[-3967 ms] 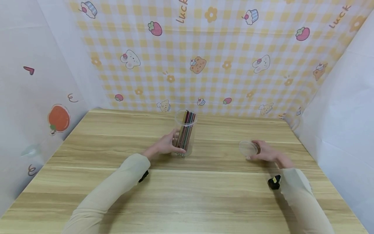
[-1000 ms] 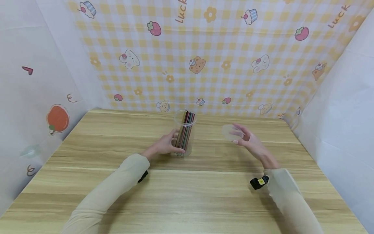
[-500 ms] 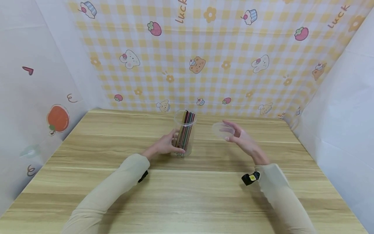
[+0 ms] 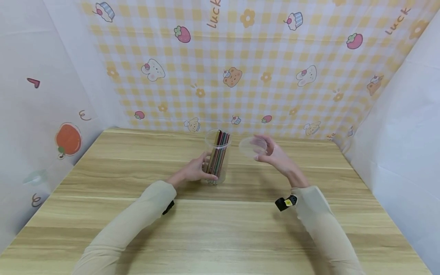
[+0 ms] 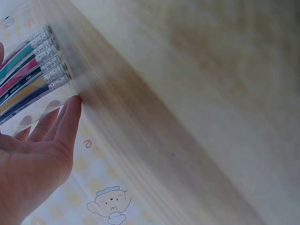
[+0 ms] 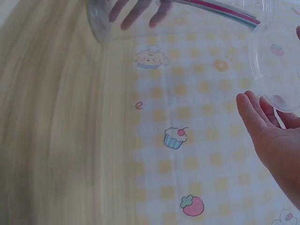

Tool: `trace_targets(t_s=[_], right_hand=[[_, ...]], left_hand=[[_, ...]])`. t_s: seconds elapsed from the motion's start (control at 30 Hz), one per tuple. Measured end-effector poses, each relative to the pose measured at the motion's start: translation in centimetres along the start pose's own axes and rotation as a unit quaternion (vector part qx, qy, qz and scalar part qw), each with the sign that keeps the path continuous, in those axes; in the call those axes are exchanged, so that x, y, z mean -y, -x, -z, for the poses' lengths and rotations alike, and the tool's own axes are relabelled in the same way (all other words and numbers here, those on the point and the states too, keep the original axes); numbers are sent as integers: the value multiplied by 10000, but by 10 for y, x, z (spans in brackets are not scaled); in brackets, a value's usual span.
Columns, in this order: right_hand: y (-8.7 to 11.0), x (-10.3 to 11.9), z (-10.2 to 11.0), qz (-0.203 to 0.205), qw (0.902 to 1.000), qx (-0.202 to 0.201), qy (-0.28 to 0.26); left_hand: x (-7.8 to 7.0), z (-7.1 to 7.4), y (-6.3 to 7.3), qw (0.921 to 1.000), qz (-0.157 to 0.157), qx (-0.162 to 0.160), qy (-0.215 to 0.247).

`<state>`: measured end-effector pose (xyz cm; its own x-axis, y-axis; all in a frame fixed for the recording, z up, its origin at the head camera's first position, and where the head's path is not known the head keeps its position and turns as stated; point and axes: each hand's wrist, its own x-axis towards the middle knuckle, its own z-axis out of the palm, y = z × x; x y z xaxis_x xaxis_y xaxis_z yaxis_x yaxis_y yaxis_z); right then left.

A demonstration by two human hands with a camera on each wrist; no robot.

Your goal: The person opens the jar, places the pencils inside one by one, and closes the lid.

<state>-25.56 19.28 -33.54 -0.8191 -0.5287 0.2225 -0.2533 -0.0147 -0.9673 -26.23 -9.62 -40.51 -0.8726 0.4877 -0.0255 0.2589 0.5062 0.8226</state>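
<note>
Upright on the table, a clear plastic cup [image 4: 224,164] holds several pencils [image 4: 217,156] that lean to the right at the top. In the left wrist view, the pencils [image 5: 28,70] show metal-capped ends at the bottom of the cup. My left hand [image 4: 196,169] grips the cup low on its left side, thumb across the front. To the right of the cup's rim, my right hand [image 4: 275,154] pinches a round clear lid [image 4: 251,147] by its edge, above the table. In the right wrist view the lid [image 6: 276,65] appears close to the cup's mouth, apparently beside it.
The wooden table [image 4: 220,233] spreads in front of both arms. A yellow checked cloth [image 4: 192,76] hangs behind it, with white cloth panels [image 4: 405,126] at the sides. Small black cameras [image 4: 286,202] sit at the wrists.
My right hand has lifted the lid from the right side of the table and carried it left and away from me, near the cup's rim. My left hand and the cup stay put.
</note>
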Motion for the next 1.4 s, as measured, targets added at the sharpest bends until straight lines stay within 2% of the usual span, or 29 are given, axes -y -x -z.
trace_targets(t_s=[0.2, 0.43, 0.6, 0.77, 0.9, 1.03, 1.13, 1.33, 1.4], right_hand=[[-8, 10, -8, 3, 9999, 14, 171], [-16, 22, -18, -10, 10000, 43, 61], [-21, 28, -22, 165, 9999, 38, 3], [-25, 35, -25, 559, 9952, -186, 784], [-25, 49, -31, 822, 9839, -238, 1567], [-24, 64, -37, 800, 9719, -191, 2207], [-27, 70, -40, 687, 9645, -71, 2549], [-38, 78, -47, 538, 9538, 493, 2913], [-45, 73, -46, 474, 9524, 670, 2937]], left_hand=[[-2, 0, 0, 10000, 13, 1, 18], [-2, -1, 0, 10000, 17, 13, 21], [-2, -1, 0, 10000, 13, 28, 38], [-4, 0, 0, 10000, 48, 34, 4], [-5, 0, 1, 10000, 40, 24, 0], [-3, -1, 0, 10000, 34, -17, 10], [-1, -2, -1, 10000, 30, -60, 16], [0, -2, 0, 9999, 23, -76, 65], [0, -2, 0, 9999, 28, -70, 101]])
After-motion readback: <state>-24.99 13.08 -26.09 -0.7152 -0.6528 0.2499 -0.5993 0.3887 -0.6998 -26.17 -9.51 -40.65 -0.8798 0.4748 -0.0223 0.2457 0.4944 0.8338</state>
